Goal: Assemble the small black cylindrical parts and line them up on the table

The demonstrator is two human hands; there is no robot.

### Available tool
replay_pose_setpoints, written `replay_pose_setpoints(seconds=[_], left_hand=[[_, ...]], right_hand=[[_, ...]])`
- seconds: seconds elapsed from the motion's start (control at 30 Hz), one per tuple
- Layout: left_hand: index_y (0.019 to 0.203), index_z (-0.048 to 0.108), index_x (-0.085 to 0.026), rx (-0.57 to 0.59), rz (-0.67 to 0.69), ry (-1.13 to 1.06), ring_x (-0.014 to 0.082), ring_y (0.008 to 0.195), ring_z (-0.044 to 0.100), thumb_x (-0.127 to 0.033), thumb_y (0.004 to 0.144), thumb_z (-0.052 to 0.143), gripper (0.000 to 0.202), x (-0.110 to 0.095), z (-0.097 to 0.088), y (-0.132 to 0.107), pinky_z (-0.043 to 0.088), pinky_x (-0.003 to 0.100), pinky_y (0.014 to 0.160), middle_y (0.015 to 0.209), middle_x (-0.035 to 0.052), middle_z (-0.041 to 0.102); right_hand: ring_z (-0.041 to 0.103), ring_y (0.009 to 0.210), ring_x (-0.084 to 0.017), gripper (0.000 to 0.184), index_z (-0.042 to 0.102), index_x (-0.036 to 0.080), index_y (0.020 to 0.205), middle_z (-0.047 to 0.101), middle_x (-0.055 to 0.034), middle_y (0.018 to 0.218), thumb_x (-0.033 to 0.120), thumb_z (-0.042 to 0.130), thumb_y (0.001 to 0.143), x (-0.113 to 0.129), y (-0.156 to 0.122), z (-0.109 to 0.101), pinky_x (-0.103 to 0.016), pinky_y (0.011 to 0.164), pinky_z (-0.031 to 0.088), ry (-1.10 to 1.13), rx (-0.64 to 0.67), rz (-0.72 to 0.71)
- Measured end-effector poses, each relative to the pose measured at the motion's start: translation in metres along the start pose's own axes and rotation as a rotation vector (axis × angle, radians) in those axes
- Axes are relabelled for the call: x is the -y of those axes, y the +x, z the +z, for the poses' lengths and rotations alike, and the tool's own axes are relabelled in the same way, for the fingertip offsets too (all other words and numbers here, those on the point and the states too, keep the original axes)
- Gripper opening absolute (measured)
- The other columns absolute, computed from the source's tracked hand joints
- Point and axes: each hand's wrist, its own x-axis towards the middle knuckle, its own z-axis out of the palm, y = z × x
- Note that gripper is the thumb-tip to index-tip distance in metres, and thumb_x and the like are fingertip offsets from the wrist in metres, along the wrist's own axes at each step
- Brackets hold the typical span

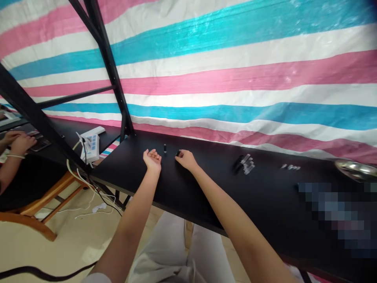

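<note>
- Your right hand [186,160] pinches a dark piece [178,153], near frame centre; light, steady pressure should suit it.
- Your left hand [152,160] is loosely uncurled; mind the tube [165,148] between both hands.

Ahead of me I record a creased plastic sheet [235,76], striped pink, blue and white, behind the black table [182,192]. To my left I note a black metal frame [106,51] at the table's end, a white power strip [93,147] with blue markings, and a wooden chair [32,224]. At far right lies a shiny metal object [355,169] I cannot identify.
</note>
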Motion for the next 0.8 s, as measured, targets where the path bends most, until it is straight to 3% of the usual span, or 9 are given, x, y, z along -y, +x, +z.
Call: replay_pose_setpoints(seconds=[0.13,0.27,0.8], left_hand=[[0.060,0.048,-0.015,0.019,-0.050,-0.031,0.0056,0.037,0.034,-0.039,0.078,0.042,0.030,0.004,-0.003,-0.002,0.025,0.020,0.044,0.047,-0.0047,0.038],[0.060,0.047,-0.016,0.042,-0.075,-0.028,0.0054,0.038,0.033,-0.041,0.076,0.044,0.030,0.007,-0.004,-0.002,0.025,0.021,0.044,0.048,-0.0049,0.036],[0.058,0.046,-0.016,0.061,-0.096,-0.059,0.0057,0.038,0.032,-0.033,0.075,0.045,0.024,0.005,0.002,-0.012,0.025,0.021,0.045,0.047,-0.0046,0.035]], right_hand=[[0.054,0.068,-0.016,0.010,0.053,0.020,0.061,0.061,-0.0012,0.069,0.023,0.058,0.069,0.010,0.024,0.024,-0.026,0.062,0.035,-0.026,0.012,0.008],[0.052,0.064,-0.013,0.013,0.053,0.020,0.061,0.059,0.0004,0.066,0.027,0.059,0.070,0.002,0.031,0.036,-0.025,0.060,0.033,0.007,-0.008,-0.070],[0.049,0.065,-0.012,0.013,0.057,0.020,0.068,0.056,0.0005,0.070,0.032,0.059,0.072,-0.008,0.029,0.041,-0.025,0.061,0.034,0.031,-0.057,-0.126]])
